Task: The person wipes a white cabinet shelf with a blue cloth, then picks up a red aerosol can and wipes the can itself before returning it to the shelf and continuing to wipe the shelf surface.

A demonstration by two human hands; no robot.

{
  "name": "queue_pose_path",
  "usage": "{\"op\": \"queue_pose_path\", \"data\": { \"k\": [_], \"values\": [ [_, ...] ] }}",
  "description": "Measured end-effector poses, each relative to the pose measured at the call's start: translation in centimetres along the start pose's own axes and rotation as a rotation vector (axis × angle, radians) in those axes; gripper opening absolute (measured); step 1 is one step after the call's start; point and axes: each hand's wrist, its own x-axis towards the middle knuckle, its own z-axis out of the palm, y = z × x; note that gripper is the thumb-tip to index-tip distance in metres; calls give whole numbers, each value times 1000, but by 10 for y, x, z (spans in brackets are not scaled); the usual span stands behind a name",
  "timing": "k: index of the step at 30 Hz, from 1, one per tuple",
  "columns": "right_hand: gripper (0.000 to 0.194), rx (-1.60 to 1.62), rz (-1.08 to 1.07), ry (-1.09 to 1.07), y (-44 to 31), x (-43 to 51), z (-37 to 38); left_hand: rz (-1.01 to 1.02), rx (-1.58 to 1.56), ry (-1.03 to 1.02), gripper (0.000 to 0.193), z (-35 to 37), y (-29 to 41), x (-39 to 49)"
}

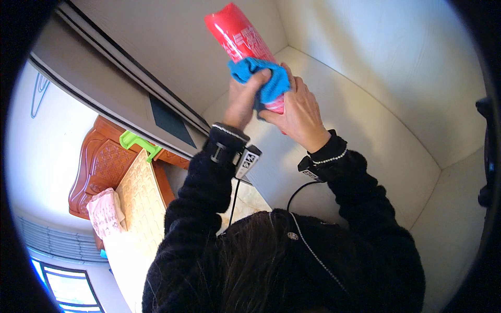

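Note:
A red spray can [244,35] with printed writing is held up before me, tilted with its far end to the upper left. My left hand [247,92] presses a crumpled blue cloth [270,80] around the can's middle, the thumb lying on top of the cloth. Nearer to me, my right hand [299,105] grips the can's lower part, its fingers behind and partly hidden. The cloth and fingers cover much of the can's lower half.
Pale panels [375,90] surround my hands like a cabinet interior. At left run sliding-door edges [117,58]. Beyond them are a bed with a carved wooden headboard [111,160], a bare mattress [137,187], a folded pink bedding item [105,213], a green plastic stool [139,141] and a wire hanger [39,96].

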Motion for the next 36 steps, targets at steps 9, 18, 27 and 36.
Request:
{"op": "queue_pose_path", "data": {
  "k": [9,18,27,36],
  "values": [
    [77,907,118,-401,0,2,-2,79,-289,-277,90,-50,45,27],
    [67,865,208,-497,-3,-1,-7,-10,-317,-222,87,-30,19,5],
    [66,407,158,-173,-1,-6,-6,195,297,1,38,0,19,-18],
    [64,530,122,-230,-1,-15,-1,690,559,64,63,-20,60,54]
  ]
}}
